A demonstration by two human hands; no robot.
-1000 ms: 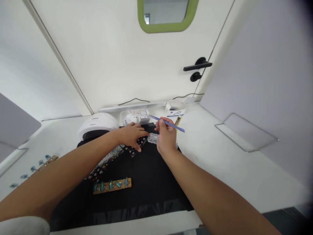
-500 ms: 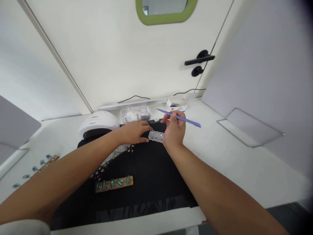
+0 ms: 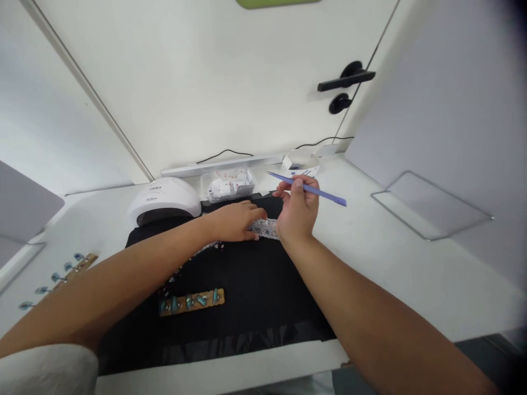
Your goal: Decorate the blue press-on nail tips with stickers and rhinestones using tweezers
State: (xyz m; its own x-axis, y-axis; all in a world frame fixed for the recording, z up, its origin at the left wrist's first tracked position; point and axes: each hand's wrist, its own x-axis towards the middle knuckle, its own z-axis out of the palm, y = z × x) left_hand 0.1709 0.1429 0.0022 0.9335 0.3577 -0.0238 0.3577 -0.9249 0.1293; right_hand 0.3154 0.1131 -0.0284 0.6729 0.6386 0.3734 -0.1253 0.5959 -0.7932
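A clear compartment case [image 3: 268,229] lies on the black mat [image 3: 255,280], between my two hands. My left hand [image 3: 239,220] has its fingers closed on the case's left end. My right hand [image 3: 299,211] holds a purple pointed stick [image 3: 325,195] between thumb and fingers, its thin tip pointing left, and the heel of this hand is beside the case's right end. Small loose gems [image 3: 218,246] lie near my left wrist. Nearer to me, a wooden strip [image 3: 191,305] bears several teal nail tips.
A white lamp [image 3: 164,198] stands at the back left. Behind the mat are a clear box with packets [image 3: 230,185] and a small white carton [image 3: 302,162]. Another strip with nail tips [image 3: 69,270] lies at the left. A wire frame [image 3: 428,239] is at the right.
My left hand has moved right, from beside the case's end to a grip on it. The case's compartments now show more clearly. My right hand still holds the stick. The view has shifted slightly.
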